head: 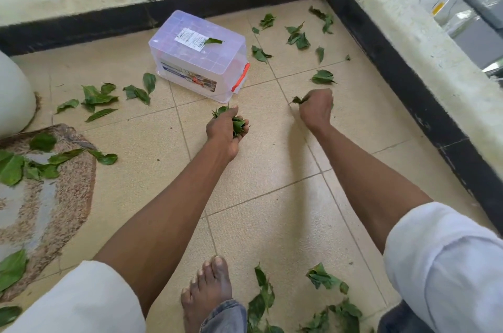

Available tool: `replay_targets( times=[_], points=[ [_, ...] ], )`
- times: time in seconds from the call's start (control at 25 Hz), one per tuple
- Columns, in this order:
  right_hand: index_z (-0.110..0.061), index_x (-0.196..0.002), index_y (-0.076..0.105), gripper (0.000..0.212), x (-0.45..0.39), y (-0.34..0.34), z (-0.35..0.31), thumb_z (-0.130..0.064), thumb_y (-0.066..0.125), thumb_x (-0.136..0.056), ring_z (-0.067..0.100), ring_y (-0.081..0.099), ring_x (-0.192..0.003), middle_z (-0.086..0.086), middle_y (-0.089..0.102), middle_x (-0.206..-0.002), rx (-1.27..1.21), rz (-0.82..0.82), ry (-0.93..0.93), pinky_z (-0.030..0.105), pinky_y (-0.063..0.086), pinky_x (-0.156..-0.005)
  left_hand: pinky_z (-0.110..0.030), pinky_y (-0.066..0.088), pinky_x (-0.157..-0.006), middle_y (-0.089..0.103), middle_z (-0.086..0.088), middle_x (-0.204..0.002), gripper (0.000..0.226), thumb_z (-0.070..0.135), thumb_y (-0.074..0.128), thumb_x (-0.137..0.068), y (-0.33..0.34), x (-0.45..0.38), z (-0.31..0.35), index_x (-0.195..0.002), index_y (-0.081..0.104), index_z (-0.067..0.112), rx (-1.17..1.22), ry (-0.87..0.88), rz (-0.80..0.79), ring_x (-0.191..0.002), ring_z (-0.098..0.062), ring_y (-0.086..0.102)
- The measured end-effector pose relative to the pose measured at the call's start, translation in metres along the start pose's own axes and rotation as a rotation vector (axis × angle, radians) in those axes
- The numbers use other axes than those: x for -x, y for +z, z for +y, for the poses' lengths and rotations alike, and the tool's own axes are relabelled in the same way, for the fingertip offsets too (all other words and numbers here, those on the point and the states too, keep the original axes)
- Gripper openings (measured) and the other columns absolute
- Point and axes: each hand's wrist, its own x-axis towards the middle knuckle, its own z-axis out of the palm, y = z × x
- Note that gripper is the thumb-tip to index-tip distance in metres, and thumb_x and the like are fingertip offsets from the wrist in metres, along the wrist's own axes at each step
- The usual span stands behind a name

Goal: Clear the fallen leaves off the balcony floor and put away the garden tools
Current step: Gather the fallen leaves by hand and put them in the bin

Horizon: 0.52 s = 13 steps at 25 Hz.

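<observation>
Left hand point(223, 130): low over the balcony floor point(272, 196), fingers curled round a bunch of leaves point(237, 123) already gathered in the palm
Right hand point(317, 108): low over the floor to the right, fingers clenched on a leaf point(298, 100) that sticks out at the thumb side
Loose leaves, far corner point(298, 39): scattered on the tiles beyond the right hand, toward the black skirting point(394, 60)
Loose leaves, left point(95, 97): a spread between the storage box and the white pot point(13, 93), more lying on the mat point(62, 185)
Loose leaves, near point(324, 277): a cluster beside the bare foot point(208, 289), close under the camera
Storage box point(200, 56): clear plastic, lid on, red latch at its right end, standing on the floor near the ledge; one leaf rests on the lid
Garden tools: none identifiable on the floor; contents of the box too unclear to name
Handling: leaves judged very light, soft and thin; they compress in the fist and tear easily; flat ones cling to smooth tile
Where to take hold: pinch at an edge or stem, or rake several together with the fingertips before closing on them
Progress: judged early, since most leaves lie uncollected
Risk: a full fist may shed leaves when opened for another pick
</observation>
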Motion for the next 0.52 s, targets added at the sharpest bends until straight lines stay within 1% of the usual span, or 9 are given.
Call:
replay_targets(
  times=[0.04, 0.08, 0.12, 0.16, 0.24, 0.32, 0.4, 0.48, 0.52],
  points=[
    [-0.002, -0.112, 0.063, 0.028, -0.009, -0.009, 0.006, 0.005, 0.046, -0.09, 0.006, 0.05, -0.066, 0.006, 0.059, -0.091, -0.014, 0.024, 0.041, 0.012, 0.035, -0.04, -0.023, 0.049, -0.05, 0.054, -0.008, -0.071, 0.008, 0.008, 0.065, -0.09, 0.009, 0.0, -0.002, -0.088, 0.057, 0.005, -0.012, -0.003, -0.023, -0.058, -0.018, 0.057],
    [-0.002, -0.116, 0.062, 0.028, -0.015, -0.014, 0.012, 0.001, 0.049, -0.091, 0.008, 0.052, -0.074, 0.006, 0.059, -0.1, 0.0, 0.031, 0.068, 0.014, 0.041, -0.05, -0.023, 0.05, -0.05, 0.054, -0.008, -0.071, 0.009, 0.008, 0.065, -0.09, 0.016, 0.001, -0.004, -0.088, 0.057, 0.005, -0.022, -0.006, -0.044, -0.058, -0.018, 0.057],
    [-0.002, -0.115, 0.064, 0.027, -0.018, -0.017, 0.018, -0.002, 0.052, -0.091, 0.012, 0.055, -0.084, 0.01, 0.059, -0.112, 0.057, 0.031, 0.063, 0.019, 0.044, -0.061, -0.023, 0.05, -0.05, 0.054, -0.008, -0.07, 0.009, 0.008, 0.065, -0.09, 0.024, 0.0, -0.005, -0.087, 0.057, 0.005, -0.03, -0.008, -0.059, -0.059, -0.018, 0.057],
    [-0.004, -0.109, 0.069, 0.025, -0.015, -0.018, 0.022, -0.002, 0.054, -0.09, 0.017, 0.058, -0.091, 0.013, 0.06, -0.117, 0.128, -0.004, 0.051, 0.024, 0.044, -0.066, -0.023, 0.05, -0.05, 0.054, -0.008, -0.07, 0.009, 0.009, 0.066, -0.09, 0.032, 0.0, -0.007, -0.087, 0.057, 0.006, -0.038, -0.013, -0.074, -0.059, -0.018, 0.057],
    [-0.004, -0.092, 0.071, 0.026, 0.0, -0.011, 0.028, 0.005, 0.048, -0.088, 0.022, 0.057, -0.082, 0.015, 0.066, -0.098, 0.23, -0.039, -0.073, 0.026, 0.038, -0.06, -0.023, 0.05, -0.051, 0.054, -0.008, -0.07, 0.011, 0.009, 0.066, -0.09, 0.047, -0.003, -0.01, -0.086, 0.057, 0.006, -0.047, -0.026, -0.102, -0.06, -0.018, 0.057],
    [-0.004, -0.085, 0.064, 0.027, 0.016, -0.007, 0.028, 0.009, 0.04, -0.087, 0.024, 0.053, -0.078, 0.013, 0.062, -0.086, 0.318, -0.041, -0.26, 0.029, 0.031, -0.058, -0.023, 0.05, -0.052, 0.054, -0.008, -0.07, 0.011, 0.01, 0.067, -0.09, 0.06, -0.007, -0.012, -0.087, 0.057, 0.006, -0.046, -0.043, -0.126, -0.061, -0.018, 0.057],
    [-0.003, -0.096, 0.061, 0.026, 0.013, -0.01, 0.024, 0.009, 0.039, -0.088, 0.023, 0.052, -0.085, 0.013, 0.057, -0.095, 0.3, -0.051, -0.365, 0.03, 0.035, -0.064, -0.023, 0.05, -0.053, 0.054, -0.008, -0.071, 0.011, 0.01, 0.067, -0.09, 0.071, -0.012, -0.015, -0.088, 0.057, 0.006, -0.052, -0.06, -0.144, -0.061, -0.018, 0.057],
    [-0.004, -0.121, 0.052, 0.037, -0.008, -0.018, 0.012, 0.011, 0.042, -0.089, 0.02, 0.051, -0.093, 0.014, 0.048, -0.12, 0.201, -0.029, -0.351, 0.031, 0.046, -0.079, -0.023, 0.051, -0.053, 0.055, -0.009, -0.072, 0.011, 0.01, 0.068, -0.089, 0.079, -0.016, -0.017, -0.089, 0.057, 0.006, -0.061, -0.078, -0.151, -0.061, -0.019, 0.058],
    [-0.006, -0.128, 0.046, 0.045, -0.022, -0.024, 0.003, 0.013, 0.044, -0.088, 0.021, 0.052, -0.093, 0.015, 0.041, -0.129, 0.178, -0.002, -0.318, 0.033, 0.05, -0.086, -0.023, 0.051, -0.053, 0.055, -0.009, -0.073, 0.011, 0.01, 0.068, -0.089, 0.081, -0.018, -0.017, -0.089, 0.058, 0.006, -0.066, -0.084, -0.154, -0.061, -0.019, 0.058]
  ],
)
